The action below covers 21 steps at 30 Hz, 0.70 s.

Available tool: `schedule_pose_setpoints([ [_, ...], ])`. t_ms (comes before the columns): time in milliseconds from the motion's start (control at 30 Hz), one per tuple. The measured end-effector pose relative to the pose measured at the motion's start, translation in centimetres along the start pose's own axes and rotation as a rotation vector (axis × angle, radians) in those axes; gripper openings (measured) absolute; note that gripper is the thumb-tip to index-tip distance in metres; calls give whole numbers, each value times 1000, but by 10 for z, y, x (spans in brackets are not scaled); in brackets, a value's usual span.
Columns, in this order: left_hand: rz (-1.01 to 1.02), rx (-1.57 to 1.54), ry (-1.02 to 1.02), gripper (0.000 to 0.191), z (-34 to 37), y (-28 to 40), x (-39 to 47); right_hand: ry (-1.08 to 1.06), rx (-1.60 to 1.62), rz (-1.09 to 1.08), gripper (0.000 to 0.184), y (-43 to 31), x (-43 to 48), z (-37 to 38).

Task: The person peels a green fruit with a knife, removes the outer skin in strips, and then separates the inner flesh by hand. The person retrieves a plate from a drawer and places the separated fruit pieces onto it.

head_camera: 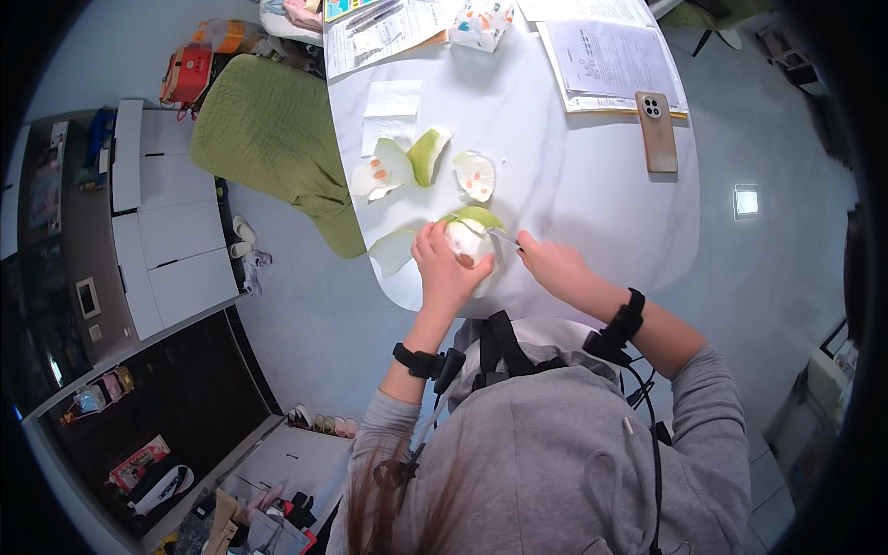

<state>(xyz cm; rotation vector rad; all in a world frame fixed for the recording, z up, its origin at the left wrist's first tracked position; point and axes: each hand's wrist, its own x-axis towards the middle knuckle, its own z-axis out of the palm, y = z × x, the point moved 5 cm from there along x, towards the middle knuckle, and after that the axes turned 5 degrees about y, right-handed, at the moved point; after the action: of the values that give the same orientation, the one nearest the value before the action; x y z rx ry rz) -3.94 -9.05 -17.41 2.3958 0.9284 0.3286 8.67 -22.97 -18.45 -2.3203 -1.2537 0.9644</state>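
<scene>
A partly peeled pomelo [466, 239] rests near the front edge of the white marbled table [583, 201]. My left hand [444, 267] grips it from the left and front, fingers spread over its white pith. In my right hand [555, 267] is a small knife [505, 237], its blade meeting the fruit at the right edge of a green strip of rind [479, 216]. The blade's tip is hidden. Just left of my left hand lies a pale green piece of rind [393, 252]. Beyond the fruit are more rind pieces, one green side up [424, 158] and another with pith showing [474, 175].
White tissue sheets [391, 111] lie beyond the rinds. A phone [657, 132] sits at the table's right, by stacked papers [614, 62]. A patterned tissue pack [482, 26] stands at the back. A green-covered chair [270, 132] adjoins the left edge.
</scene>
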Motion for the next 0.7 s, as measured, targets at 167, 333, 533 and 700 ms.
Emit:
schedule_pose_setpoints([
  [167,25,13,21,89,0,1,2,-2,26,11,14,-5,45,10],
  [333,34,-9,8,88,-1,0,1,-148,90,64,15,16,19,6],
  [533,72,2,19,85,-2,-3,4,-83,68,7,15,19,43,15],
  [700,82,1,7,83,-1,-2,4,-55,150,-47,14,28,49,26],
])
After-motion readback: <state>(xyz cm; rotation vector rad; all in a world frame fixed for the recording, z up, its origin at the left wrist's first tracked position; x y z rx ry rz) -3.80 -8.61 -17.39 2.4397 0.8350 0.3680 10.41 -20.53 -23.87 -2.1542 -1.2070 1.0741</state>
